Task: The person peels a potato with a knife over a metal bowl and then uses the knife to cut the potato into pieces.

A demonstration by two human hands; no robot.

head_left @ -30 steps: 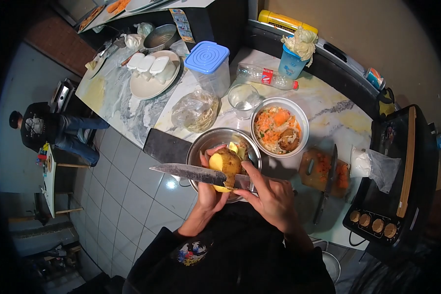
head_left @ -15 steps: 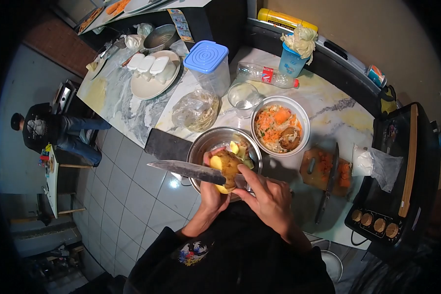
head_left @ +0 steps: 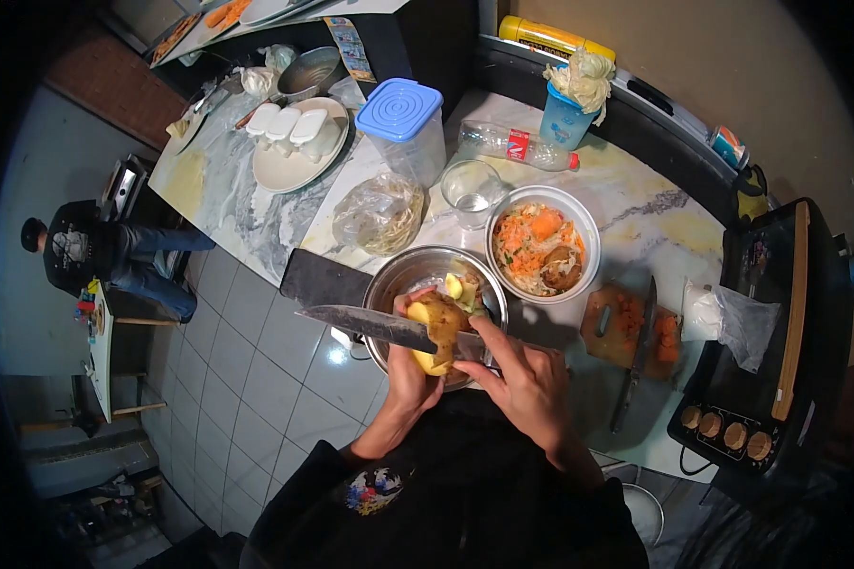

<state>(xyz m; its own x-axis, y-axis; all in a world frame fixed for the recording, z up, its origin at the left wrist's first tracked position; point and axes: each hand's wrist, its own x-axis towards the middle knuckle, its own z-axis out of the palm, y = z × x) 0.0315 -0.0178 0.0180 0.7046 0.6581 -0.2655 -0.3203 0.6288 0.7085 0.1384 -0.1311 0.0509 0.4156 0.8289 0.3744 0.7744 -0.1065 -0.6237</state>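
My left hand [head_left: 406, 372] grips a partly peeled potato [head_left: 437, 322] over a steel bowl [head_left: 399, 280] at the counter's near edge. My right hand [head_left: 527, 384] holds a large knife [head_left: 365, 325] by the handle, its blade lying across the potato and pointing left. Yellow peeled pieces [head_left: 458, 287] lie inside the bowl behind the potato.
A white bowl of shredded carrot mix [head_left: 541, 245] stands right of the steel bowl, with a glass [head_left: 472, 192], a bagged food [head_left: 380, 214] and a blue-lidded tub [head_left: 405, 125] behind. A cutting board [head_left: 626, 332] with a second knife lies right. A person sits far left.
The potato has turned in my left hand, showing more brown skin, and the knife blade has shifted slightly right across it.
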